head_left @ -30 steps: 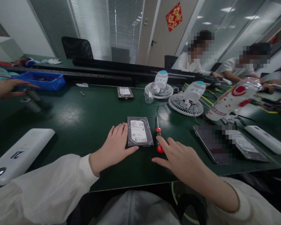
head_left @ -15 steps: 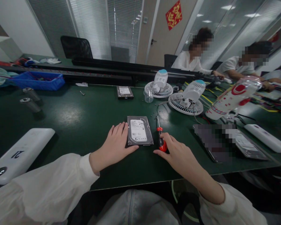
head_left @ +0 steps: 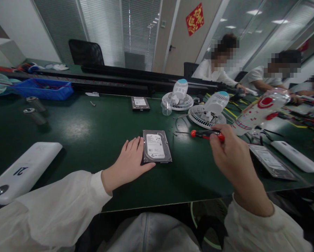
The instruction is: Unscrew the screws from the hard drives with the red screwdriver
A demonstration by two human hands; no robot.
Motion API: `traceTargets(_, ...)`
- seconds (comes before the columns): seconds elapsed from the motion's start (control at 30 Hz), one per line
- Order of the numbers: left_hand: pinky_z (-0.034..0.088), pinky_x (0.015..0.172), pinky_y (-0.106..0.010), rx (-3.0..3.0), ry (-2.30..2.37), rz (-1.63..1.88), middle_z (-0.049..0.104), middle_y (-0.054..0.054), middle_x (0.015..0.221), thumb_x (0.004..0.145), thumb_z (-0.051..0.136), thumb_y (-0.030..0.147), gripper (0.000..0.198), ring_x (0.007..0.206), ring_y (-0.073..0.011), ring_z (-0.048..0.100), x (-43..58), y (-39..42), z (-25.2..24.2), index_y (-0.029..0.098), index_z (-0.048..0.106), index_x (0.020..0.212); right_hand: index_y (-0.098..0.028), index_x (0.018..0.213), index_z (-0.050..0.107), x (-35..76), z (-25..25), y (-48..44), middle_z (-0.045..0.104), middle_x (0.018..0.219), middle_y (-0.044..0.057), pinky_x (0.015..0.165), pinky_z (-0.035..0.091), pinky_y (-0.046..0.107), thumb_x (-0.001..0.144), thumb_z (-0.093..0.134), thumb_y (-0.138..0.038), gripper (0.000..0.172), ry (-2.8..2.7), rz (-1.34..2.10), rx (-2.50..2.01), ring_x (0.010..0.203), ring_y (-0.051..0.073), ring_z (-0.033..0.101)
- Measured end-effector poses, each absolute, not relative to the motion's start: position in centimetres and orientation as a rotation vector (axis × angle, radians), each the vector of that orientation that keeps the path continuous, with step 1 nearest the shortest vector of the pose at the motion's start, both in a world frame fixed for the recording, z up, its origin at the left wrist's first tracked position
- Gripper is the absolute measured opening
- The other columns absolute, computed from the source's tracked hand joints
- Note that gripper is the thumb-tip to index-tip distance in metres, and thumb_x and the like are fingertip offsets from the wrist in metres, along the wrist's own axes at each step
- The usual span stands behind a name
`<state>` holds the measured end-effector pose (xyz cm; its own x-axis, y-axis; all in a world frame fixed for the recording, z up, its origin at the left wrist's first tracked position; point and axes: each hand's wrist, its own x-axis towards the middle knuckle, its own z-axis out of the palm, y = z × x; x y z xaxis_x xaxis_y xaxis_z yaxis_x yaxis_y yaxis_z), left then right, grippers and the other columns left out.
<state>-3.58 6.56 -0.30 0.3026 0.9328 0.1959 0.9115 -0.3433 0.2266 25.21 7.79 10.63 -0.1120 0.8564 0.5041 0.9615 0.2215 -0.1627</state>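
Note:
A silver hard drive (head_left: 156,146) with a white label lies flat on the green table (head_left: 94,133) in front of me. My left hand (head_left: 130,162) rests open against its left and near edges, fingers stretched out and thumb along the front. My right hand (head_left: 232,154) is raised to the right of the drive, closed round the red handle of a screwdriver (head_left: 199,133). The tool lies level in the air, its thin shaft pointing left above the table.
Two small white fans (head_left: 208,112) and a clear cup (head_left: 166,107) stand beyond the drive. A second hard drive (head_left: 140,103) lies further back. A white device (head_left: 23,171) sits at left, flat devices (head_left: 271,161) at right. Other people sit at the far right.
My right hand reached for the screwdriver beside the drive, closed on its handle and lifted it up and to the right, turning it level. The left hand stayed on the drive.

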Motion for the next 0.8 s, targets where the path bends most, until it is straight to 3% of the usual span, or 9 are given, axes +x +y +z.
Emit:
traceTargets(0.07, 0.028, 0.122, -0.064, 2.475, 1.758, 0.457, 0.039, -0.030, 0.161, 0.093, 0.045, 0.072, 0.096, 0.151, -0.0430, 0.036, -3.6, 6.6, -0.3, 0.003, 0.028, 0.158, -0.017, 0.121, 0.058, 25.4, 11.5, 8.5, 0.068, 0.091, 0.012, 0.074, 0.051, 0.042, 0.095, 0.044, -0.032, 0.033, -1.917, -0.280, -1.595, 0.079, 0.026, 0.068)
traceTargets(0.17, 0.028, 0.122, -0.064, 2.474, 1.762, 0.449, 0.038, -0.030, 0.161, 0.093, 0.045, 0.073, 0.097, 0.151, -0.0429, 0.036, -3.6, 6.5, -0.3, 0.003, 0.028, 0.158, -0.022, 0.116, 0.056, 25.4, 12.6, 10.2, 0.061, 0.081, 0.004, 0.055, 0.051, 0.033, 0.090, 0.052, -0.025, 0.026, -1.724, -0.005, -1.424, 0.058, 0.017, 0.062)
traceTargets(0.27, 0.028, 0.122, -0.063, 2.479, 1.761, 0.451, 0.039, -0.028, 0.161, 0.093, 0.044, 0.074, 0.097, 0.151, -0.0425, 0.036, -3.6, 6.5, -0.2, 0.004, 0.028, 0.158, -0.026, 0.108, 0.053, 25.0, 13.9, 12.4, 0.057, 0.085, 0.001, 0.049, 0.049, 0.027, 0.087, 0.051, -0.018, 0.022, -1.614, 0.268, -1.087, 0.055, 0.011, 0.057)
traceTargets(0.33, 0.029, 0.122, -0.063, 2.482, 1.763, 0.455, 0.039, -0.028, 0.161, 0.093, 0.044, 0.074, 0.097, 0.150, -0.0425, 0.036, -3.6, 6.5, -0.2, 0.004, 0.028, 0.158, -0.027, 0.105, 0.052, 24.2, 14.7, 13.8, 0.055, 0.096, 0.001, 0.051, 0.049, 0.023, 0.085, 0.052, -0.015, 0.023, -1.632, 0.318, -0.948, 0.060, 0.008, 0.057)
traceTargets(0.5, 0.029, 0.122, -0.063, 2.504, 1.770, 0.482, 0.041, -0.030, 0.159, 0.093, 0.046, 0.072, 0.095, 0.149, -0.0431, 0.038, -3.5, 6.4, -0.2, 0.004, 0.029, 0.157, -0.027, 0.105, 0.040, 20.4, 16.1, 15.5, 0.056, 0.095, 0.000, 0.054, 0.051, 0.024, 0.076, 0.067, -0.025, 0.039, -1.925, 0.426, -0.788, 0.066, 0.010, 0.054)
traceTargets(0.67, 0.029, 0.123, -0.061, 2.525, 1.789, 0.456, 0.043, -0.030, 0.158, 0.092, 0.049, 0.071, 0.095, 0.148, -0.0425, 0.040, -3.4, 6.4, 0.0, 0.002, 0.032, 0.155, -0.026, 0.113, 0.047, 16.7, 15.4, 15.5, 0.054, 0.121, 0.005, 0.082, 0.056, 0.034, 0.084, 0.059, -0.020, 0.031, -2.174, 0.157, -0.770, 0.099, 0.017, 0.059)
traceTargets(0.8, 0.029, 0.122, -0.061, 2.521, 1.799, 0.445, 0.042, -0.031, 0.158, 0.091, 0.052, 0.070, 0.096, 0.149, -0.0429, 0.039, -3.2, 6.4, 0.0, 0.000, 0.032, 0.154, -0.024, 0.117, 0.049, 15.7, 14.4, 15.3, 0.054, 0.118, 0.005, 0.082, 0.054, 0.035, 0.084, 0.057, -0.018, 0.034, -2.323, 0.156, -0.750, 0.095, 0.018, 0.057)
